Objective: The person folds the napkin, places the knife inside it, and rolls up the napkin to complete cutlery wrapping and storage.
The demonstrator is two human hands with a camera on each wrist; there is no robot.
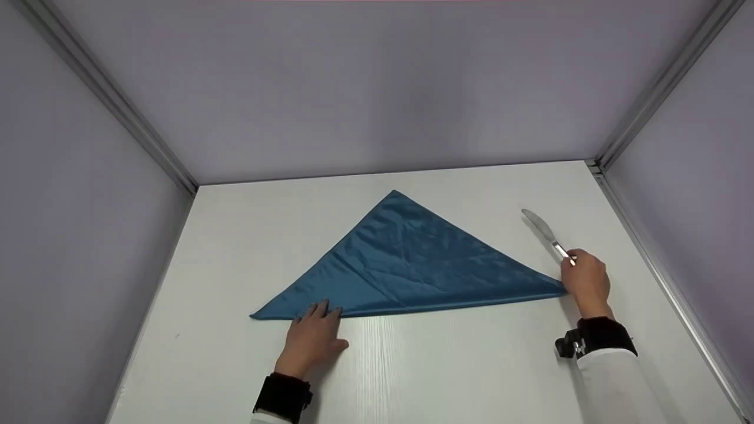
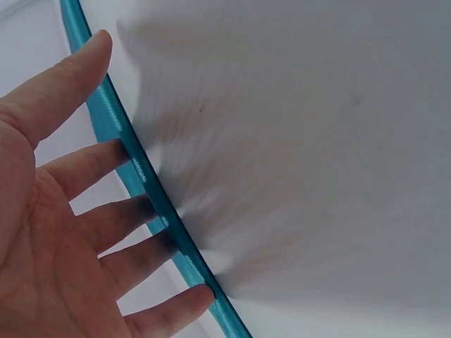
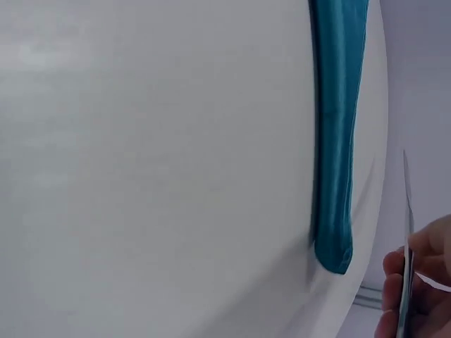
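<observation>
A teal-blue cloth napkin (image 1: 406, 265), folded into a triangle, lies flat on the white table (image 1: 447, 365) with its long edge toward me. My left hand (image 1: 312, 335) lies flat with straight, spread fingers (image 2: 106, 232) touching the napkin's (image 2: 141, 169) near edge at its left part. My right hand (image 1: 583, 280) sits just beyond the napkin's right corner (image 3: 335, 246) and pinches the handle of a silver table knife (image 1: 545, 232). The knife's blade points away toward the back right. In the right wrist view the knife (image 3: 406, 232) shows edge-on between the fingers.
Grey-lilac walls close in the table on the left, back and right, with metal rails (image 1: 660, 277) along the corners. Both forearms wear white sleeves and black wrist straps (image 1: 598, 335).
</observation>
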